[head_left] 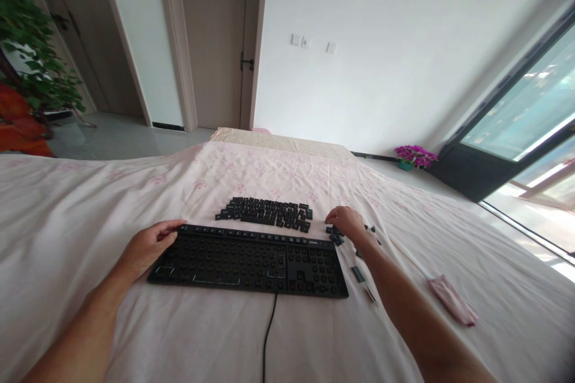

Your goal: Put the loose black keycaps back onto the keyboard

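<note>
A black keyboard [265,263] lies on the bedspread, most of its keycaps off and bare switch posts showing; its top row of keys is in place. My left hand [150,246] grips its far left corner, thumb on top and fingers along the back edge. Just past the keyboard's far right corner, my right hand [348,221] bends down with closed fingertips over a small pile of loose keycaps [335,234]. Whether a keycap is between those fingers is too small to make out. Removed black keycaps [265,213] sit in rows behind the keyboard.
Right of the keyboard lies a small keycap puller [363,282] with wire prongs. A pink cloth pouch [453,299] is beyond my right forearm. The keyboard's cable [269,335] runs toward me across the pale flowered bedspread [202,335]. Stray keycaps lie partly behind my right wrist.
</note>
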A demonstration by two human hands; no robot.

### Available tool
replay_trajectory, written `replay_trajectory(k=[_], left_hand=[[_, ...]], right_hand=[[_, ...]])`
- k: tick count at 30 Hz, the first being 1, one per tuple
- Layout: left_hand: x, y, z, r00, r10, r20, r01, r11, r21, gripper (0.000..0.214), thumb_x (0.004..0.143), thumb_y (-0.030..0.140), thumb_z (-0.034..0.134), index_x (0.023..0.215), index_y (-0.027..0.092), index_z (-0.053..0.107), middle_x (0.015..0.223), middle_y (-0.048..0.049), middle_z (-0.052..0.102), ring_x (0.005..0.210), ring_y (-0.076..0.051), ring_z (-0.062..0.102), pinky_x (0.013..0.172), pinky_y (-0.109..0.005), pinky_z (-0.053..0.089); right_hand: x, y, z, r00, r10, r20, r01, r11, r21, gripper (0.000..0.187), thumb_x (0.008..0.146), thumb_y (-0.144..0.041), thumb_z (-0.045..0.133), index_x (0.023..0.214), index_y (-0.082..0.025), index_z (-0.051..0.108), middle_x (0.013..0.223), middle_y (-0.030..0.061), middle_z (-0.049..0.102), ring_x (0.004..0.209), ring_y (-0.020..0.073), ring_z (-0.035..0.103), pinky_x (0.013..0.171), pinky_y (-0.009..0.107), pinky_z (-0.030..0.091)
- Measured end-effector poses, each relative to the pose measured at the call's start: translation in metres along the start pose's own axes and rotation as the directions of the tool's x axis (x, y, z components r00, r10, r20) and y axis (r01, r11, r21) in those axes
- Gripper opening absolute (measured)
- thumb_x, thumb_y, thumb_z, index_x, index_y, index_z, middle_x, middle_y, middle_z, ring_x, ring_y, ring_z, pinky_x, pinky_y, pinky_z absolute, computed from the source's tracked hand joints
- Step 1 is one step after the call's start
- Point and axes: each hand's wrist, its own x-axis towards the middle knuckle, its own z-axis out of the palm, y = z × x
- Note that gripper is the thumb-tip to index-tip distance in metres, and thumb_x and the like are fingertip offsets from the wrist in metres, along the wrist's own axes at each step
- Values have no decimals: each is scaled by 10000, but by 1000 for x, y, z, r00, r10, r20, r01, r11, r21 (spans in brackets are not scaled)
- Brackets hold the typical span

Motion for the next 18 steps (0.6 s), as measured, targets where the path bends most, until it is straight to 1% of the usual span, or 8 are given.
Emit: replay_trajectory(k=[3,6,8,12,15,17,18], left_hand=[[-1,4,0,1000,-5,-8,5,1000,2,505,769,438,564,1193,169,623,1016,-70,716,908,-221,673,788,-291,534],[-3,8,0,1000,-8,-23,8,1000,-7,500,762,431,568,1185,171,631,998,-62,722,894,-214,676,771,-283,536],[-4,9,0,1000,-7,-27,7,1000,-7,497,757,428,571,1178,173,637,996,-61,723,895,-217,676,767,-286,537],[-3,6,0,1000,-4,-10,4,1000,5,500,770,423,558,1199,174,620,1005,-64,719,905,-221,673,784,-299,532],[-3,5,0,1000,-5,-13,5,1000,19,496,780,417,548,1205,169,612,1001,-66,717,901,-219,672,807,-305,523],[-2,5,0,1000,1,-12,0,1000,28,492,779,418,547,1196,166,617,1000,-66,717,899,-219,672,811,-304,521],[-2,4,-1,1000,4,-11,-4,999,34,491,778,420,548,1192,167,620,1000,-65,718,898,-219,672,808,-301,522]], right_hand=[[4,3,0,1000,13,27,-13,1000,10,234,730,-390,636,920,-313,750,879,21,712,811,175,635,642,236,402],[2,2,1,999,1,38,-1,1000,6,222,732,-385,639,910,-315,752,879,21,712,819,176,636,643,235,402],[-1,0,0,999,-22,29,22,1000,-4,204,735,-358,640,893,-305,758,877,30,711,845,180,629,672,240,405],[-9,-7,-6,997,-70,-20,69,997,-22,193,757,-305,619,883,-277,762,868,53,706,967,213,587,758,266,401],[-23,-17,-11,994,-80,-73,80,997,-4,216,798,-316,580,928,-286,750,941,38,698,1007,215,563,782,274,395],[-40,-30,-12,985,-125,-119,135,988,80,225,821,-347,563,955,-301,738,976,16,690,990,203,563,786,272,398],[-51,-39,-12,975,-172,-141,193,971,145,223,827,-359,563,956,-302,736,967,10,688,974,195,566,792,271,400]])
